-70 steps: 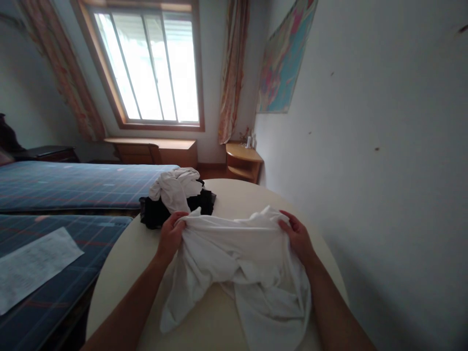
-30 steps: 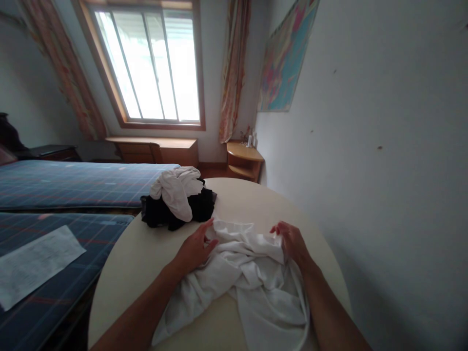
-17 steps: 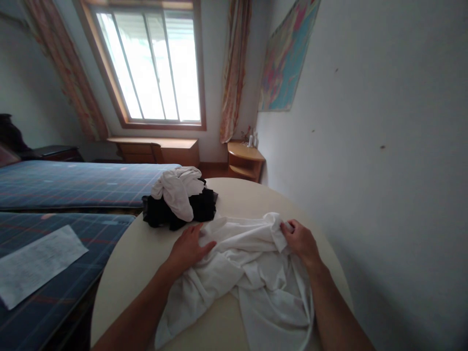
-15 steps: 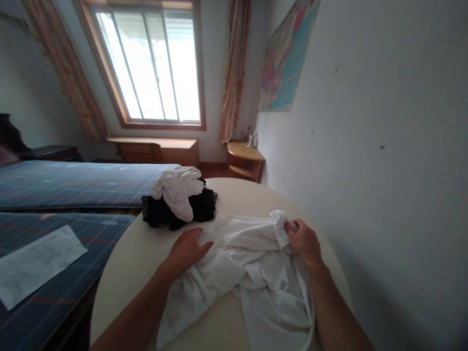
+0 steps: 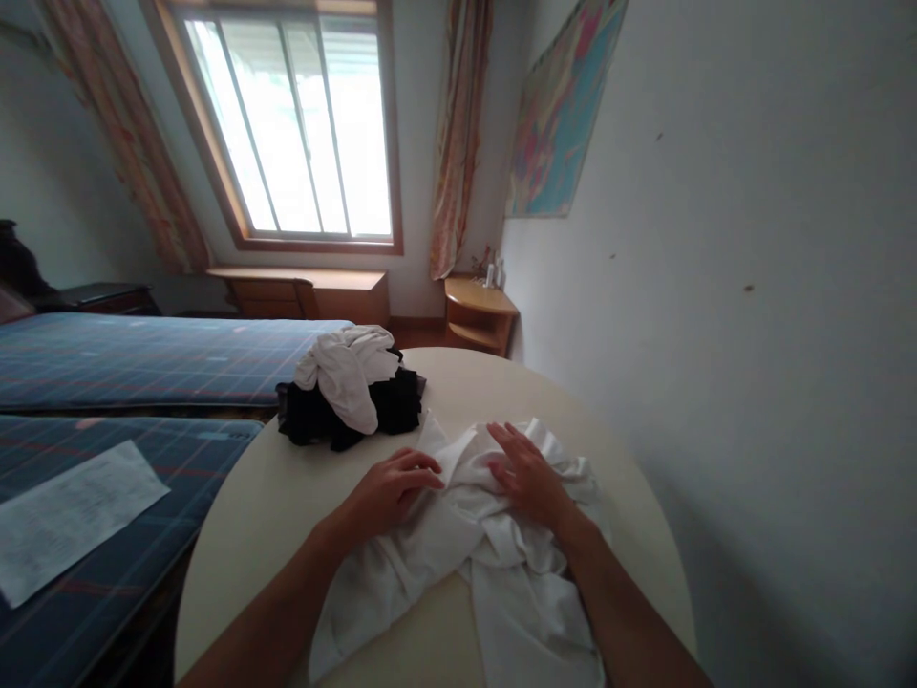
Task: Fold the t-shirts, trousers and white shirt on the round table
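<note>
A crumpled white garment (image 5: 494, 545) lies on the round table, its lower parts hanging toward me in two spread lengths. On its left side, my left hand (image 5: 397, 487) has its fingers closed on a raised fold of the fabric. My right hand (image 5: 526, 478) rests over the upper middle of the garment, palm down, fingers apart and not gripping. Past my left hand, a pile of black clothes (image 5: 397, 401) sits on the table, with a bunched white cloth (image 5: 348, 373) on top.
The cream round table (image 5: 244, 535) stands close to the white wall (image 5: 752, 401) on the right. To the left are plaid mattresses (image 5: 179, 358), one bearing a paper sheet (image 5: 78, 516). A low desk (image 5: 344, 287) and a corner shelf (image 5: 479, 298) stand at the back.
My right hand has let go of the garment's right edge and moved left to its middle. My left hand has shifted slightly right, and the top of the garment is bunched closer together.
</note>
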### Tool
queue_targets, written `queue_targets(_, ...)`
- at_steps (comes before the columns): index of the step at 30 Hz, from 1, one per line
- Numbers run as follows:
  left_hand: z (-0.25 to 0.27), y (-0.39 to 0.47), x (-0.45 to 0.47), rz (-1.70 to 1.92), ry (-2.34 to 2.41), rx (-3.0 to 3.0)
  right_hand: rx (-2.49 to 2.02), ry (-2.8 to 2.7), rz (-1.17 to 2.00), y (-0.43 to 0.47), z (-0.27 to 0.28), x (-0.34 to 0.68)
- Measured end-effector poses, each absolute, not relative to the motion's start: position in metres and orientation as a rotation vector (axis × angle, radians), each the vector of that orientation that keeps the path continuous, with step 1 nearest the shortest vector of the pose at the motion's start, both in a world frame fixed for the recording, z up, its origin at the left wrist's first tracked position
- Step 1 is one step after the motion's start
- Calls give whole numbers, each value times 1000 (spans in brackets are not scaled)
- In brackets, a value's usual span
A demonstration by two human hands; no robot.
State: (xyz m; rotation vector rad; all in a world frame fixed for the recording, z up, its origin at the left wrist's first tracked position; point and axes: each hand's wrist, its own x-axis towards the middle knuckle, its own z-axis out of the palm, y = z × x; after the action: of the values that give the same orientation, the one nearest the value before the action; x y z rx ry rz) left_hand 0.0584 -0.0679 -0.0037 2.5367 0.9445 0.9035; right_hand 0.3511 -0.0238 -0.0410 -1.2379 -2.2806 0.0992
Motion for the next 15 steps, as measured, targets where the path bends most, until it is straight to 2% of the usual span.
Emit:
queue_targets(6, 0, -78, 69, 741, 829, 2507, -1310, -2321, 317, -29, -41, 347)
queue_targets(11, -6, -78, 65, 698, 1087, 2366, -1427, -2351, 306, -32, -26, 348)
queue_targets(15, 3, -82, 62, 525, 1129, 2271, -1365, -2389, 595, -38, -15, 354)
